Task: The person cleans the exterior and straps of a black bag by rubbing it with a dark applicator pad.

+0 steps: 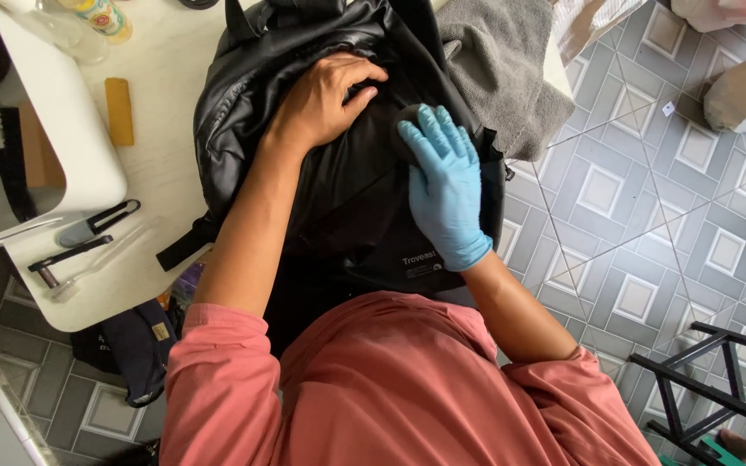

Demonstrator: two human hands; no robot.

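A black shiny backpack (261, 95) lies on a white table (157, 164) in front of me. My left hand (325, 99), bare, presses down on the bag's upper front and grips a fold of its fabric. My right hand (444, 185) wears a light blue glove and lies flat on the bag, its fingers pressing a small dark round pad (406, 121) against the fabric. My salmon-pink sleeves fill the lower part of the view.
A grey towel (502, 60) lies at the table's right edge. A yellow bar (119, 110), a clear-handled brush (101, 259) and black clips (97, 226) rest left of the bag. A white tray (62, 112) holds brushes. A black metal rack (710, 380) stands on the tiled floor.
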